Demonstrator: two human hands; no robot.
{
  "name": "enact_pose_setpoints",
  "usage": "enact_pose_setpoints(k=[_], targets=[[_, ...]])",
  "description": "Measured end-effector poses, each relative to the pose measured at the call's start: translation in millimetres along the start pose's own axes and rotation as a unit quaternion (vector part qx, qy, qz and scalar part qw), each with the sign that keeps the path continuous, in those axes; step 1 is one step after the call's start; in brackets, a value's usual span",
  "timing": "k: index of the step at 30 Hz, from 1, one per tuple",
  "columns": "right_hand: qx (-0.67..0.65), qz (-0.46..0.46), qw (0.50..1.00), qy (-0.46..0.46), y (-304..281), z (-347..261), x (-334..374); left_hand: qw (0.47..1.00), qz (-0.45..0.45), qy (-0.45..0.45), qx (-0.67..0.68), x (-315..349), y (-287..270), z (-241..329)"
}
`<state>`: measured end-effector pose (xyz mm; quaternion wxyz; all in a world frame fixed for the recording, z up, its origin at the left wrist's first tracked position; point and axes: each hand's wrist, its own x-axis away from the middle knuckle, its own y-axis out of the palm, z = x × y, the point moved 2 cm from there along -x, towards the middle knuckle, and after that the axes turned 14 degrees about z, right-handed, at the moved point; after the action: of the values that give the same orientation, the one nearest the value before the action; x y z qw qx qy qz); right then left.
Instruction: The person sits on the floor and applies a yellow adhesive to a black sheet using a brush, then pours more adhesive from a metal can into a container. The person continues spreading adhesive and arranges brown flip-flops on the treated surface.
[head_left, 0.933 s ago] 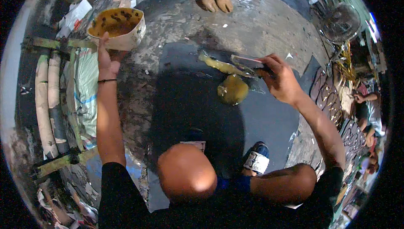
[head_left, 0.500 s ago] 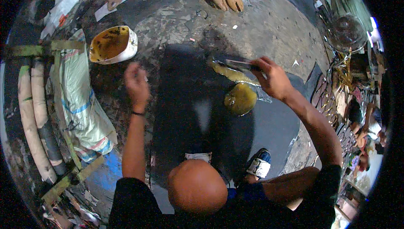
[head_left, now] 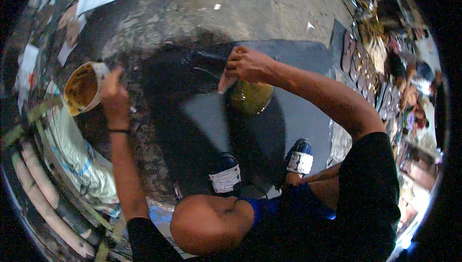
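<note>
Flat spreader [head_left: 223, 84], long axis aslant, free end nearward and slightly left, inside the closed right grip [head_left: 248, 65]

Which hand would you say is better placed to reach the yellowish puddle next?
Probably the right hand: it is close to the yellowish puddle on the dark sheet, while the left hand is at the white container, off the sheet.

Head-worn fisheye view, steeply down over both hands [head_left: 115, 100] [head_left: 250, 64]
</note>
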<state>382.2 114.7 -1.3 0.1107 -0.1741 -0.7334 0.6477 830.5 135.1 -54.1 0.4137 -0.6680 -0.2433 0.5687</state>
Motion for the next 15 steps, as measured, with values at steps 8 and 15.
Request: enact_pose_setpoints(k=[8,15], targets=[[0.017,-0.051,0.970,0.237,-21,-85,201,0.963,-0.208,0.111,0.130,-198,43,133],[0.015,-0.038,0.883,0.467,-4,-196,341,0.927,-0.107,0.140,0.332,-225,106,232]])
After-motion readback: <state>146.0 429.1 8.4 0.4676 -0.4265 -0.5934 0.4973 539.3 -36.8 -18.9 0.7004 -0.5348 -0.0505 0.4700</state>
